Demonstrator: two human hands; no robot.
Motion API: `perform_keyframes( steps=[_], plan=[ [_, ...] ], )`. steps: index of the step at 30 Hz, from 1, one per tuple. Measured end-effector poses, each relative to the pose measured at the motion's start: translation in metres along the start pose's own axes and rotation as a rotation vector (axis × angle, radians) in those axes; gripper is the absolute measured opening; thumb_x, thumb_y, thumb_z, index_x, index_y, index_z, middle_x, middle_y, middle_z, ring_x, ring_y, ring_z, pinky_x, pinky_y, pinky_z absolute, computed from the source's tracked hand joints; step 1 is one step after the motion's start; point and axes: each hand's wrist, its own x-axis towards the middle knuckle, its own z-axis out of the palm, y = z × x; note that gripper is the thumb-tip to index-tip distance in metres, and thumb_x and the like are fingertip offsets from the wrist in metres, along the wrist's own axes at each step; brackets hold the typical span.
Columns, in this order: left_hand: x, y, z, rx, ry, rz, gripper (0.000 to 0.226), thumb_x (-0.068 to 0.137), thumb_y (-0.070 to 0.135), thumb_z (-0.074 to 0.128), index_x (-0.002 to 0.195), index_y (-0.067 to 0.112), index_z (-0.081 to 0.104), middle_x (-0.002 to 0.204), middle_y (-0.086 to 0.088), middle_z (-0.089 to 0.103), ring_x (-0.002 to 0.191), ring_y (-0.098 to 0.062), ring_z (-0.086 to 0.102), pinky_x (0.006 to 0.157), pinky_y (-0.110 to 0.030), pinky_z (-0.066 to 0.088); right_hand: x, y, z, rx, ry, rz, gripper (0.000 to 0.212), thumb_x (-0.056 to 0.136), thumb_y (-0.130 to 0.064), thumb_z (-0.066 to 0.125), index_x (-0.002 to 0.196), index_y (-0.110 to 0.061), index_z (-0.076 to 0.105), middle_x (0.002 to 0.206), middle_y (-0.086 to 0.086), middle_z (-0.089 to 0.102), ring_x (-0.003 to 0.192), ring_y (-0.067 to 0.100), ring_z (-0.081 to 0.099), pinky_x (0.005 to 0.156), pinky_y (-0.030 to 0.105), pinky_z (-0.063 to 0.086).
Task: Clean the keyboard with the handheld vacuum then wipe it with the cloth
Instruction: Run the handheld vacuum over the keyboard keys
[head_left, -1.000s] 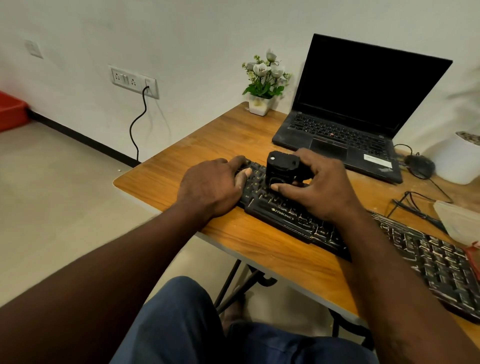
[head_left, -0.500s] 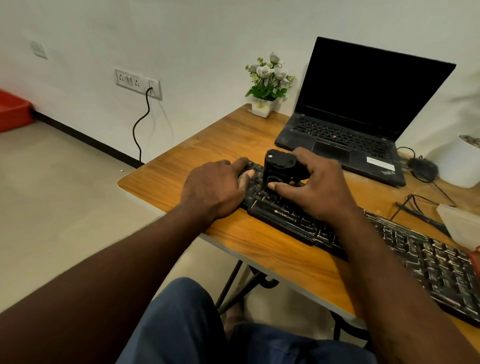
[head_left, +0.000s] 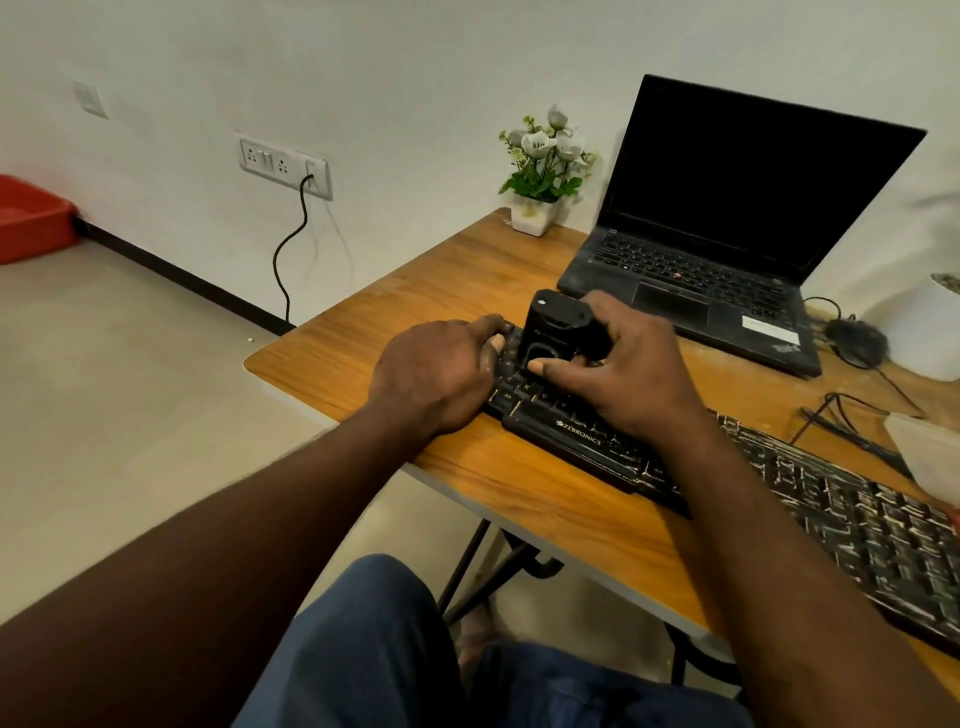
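two hands meet the keyboard (head_left: 831, 525): right hand (head_left: 631, 371) fingers clasp the handheld vacuum (head_left: 558, 322), left hand (head_left: 434, 376) fingers (relaxed) press its end.

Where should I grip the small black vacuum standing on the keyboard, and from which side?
Grip the small black boxy handheld vacuum round its squat upright body, from the right: the right hand does so, thumb on the near face, fingers behind.
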Motion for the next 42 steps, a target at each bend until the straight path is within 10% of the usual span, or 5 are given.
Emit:
perform_keyframes(
  steps=[8, 17, 30, 42],
  plan=[
    [0.001, -0.001, 0.001, 0.011, 0.0, -0.004, 0.043, 0.108, 0.047, 0.025, 0.143, 0.037, 0.047, 0.118, -0.001, 0.071, 0.101, -0.026, 0.064, 0.077, -0.039, 0.046, -0.01, 0.011, -0.031, 0.165, -0.062, 0.102, 0.053, 0.074, -0.03, 0.088, 0.116, -0.05, 0.063, 0.108, -0.01, 0.074, 0.099, 0.014, 0.072, 0.086, 0.048, 0.063],
    [0.0, 0.001, -0.002, 0.017, -0.007, -0.004, 0.042, 0.109, 0.046, 0.024, 0.143, 0.036, 0.047, 0.115, -0.002, 0.071, 0.1, -0.026, 0.064, 0.081, -0.042, 0.05, -0.01, 0.011, -0.034, 0.092, -0.049, 0.06, 0.053, 0.08, -0.021, 0.086, 0.129, -0.026, 0.067, 0.11, -0.01, 0.073, 0.089, -0.003, 0.068, 0.072, 0.016, 0.055],
    [0.002, 0.002, 0.0, 0.05, -0.008, 0.003, 0.043, 0.107, 0.054, 0.023, 0.139, 0.037, 0.047, 0.106, -0.001, 0.069, 0.091, -0.024, 0.061, 0.069, -0.037, 0.039, -0.032, 0.0, -0.039, 0.167, -0.171, 0.028, 0.048, 0.078, -0.019, 0.087, 0.122, -0.027, 0.068, 0.108, -0.01, 0.074, 0.102, 0.004, 0.07, 0.085, 0.024, 0.059],
    [0.001, 0.002, -0.001, 0.031, 0.018, 0.014, 0.044, 0.107, 0.055, 0.024, 0.14, 0.037, 0.047, 0.108, -0.001, 0.07, 0.094, -0.025, 0.063, 0.07, -0.037, 0.039, -0.049, -0.018, -0.008, -0.179, 0.054, -0.095, 0.033, 0.078, -0.032, 0.086, 0.101, -0.021, 0.064, 0.091, -0.01, 0.067, 0.079, 0.007, 0.063, 0.063, 0.02, 0.05]
  ],
)
